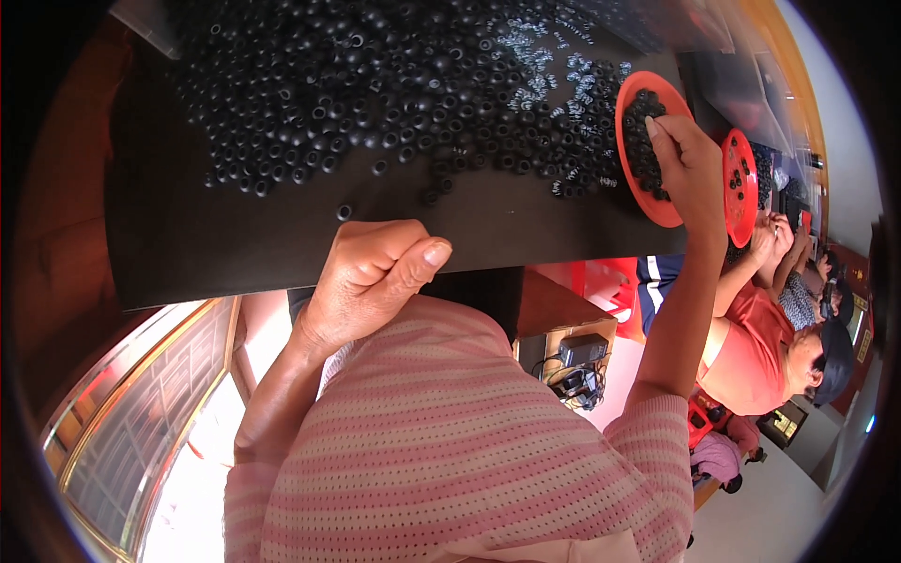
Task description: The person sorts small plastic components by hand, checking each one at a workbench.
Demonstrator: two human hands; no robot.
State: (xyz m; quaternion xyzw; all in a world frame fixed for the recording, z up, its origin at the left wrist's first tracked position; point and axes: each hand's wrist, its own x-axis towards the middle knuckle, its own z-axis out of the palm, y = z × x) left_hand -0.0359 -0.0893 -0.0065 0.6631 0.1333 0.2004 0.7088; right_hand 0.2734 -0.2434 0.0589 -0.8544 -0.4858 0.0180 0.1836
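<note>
My left hand (377,277) is closed in a fist at the near edge of the black table (263,235), thumb laid over the curled fingers. Whatever it may hold is hidden. A single small black round part with a hole (344,213) lies just beyond it. Over at the right, my right hand (692,169) reaches to a red-orange plate (664,212) holding many such black parts (642,150). Its thumb and fingers are drawn together above the plate, and I cannot make out what is between them. Small metal coil springs (530,61) lie among loose black parts (366,103) farther back.
A second red plate (735,211) with a few black parts stands at the right. Beyond it a co-worker in an orange shirt (755,352) sits with hands (771,239) raised at the table. Below the table are a cardboard box (554,328) and a black power adapter (583,350).
</note>
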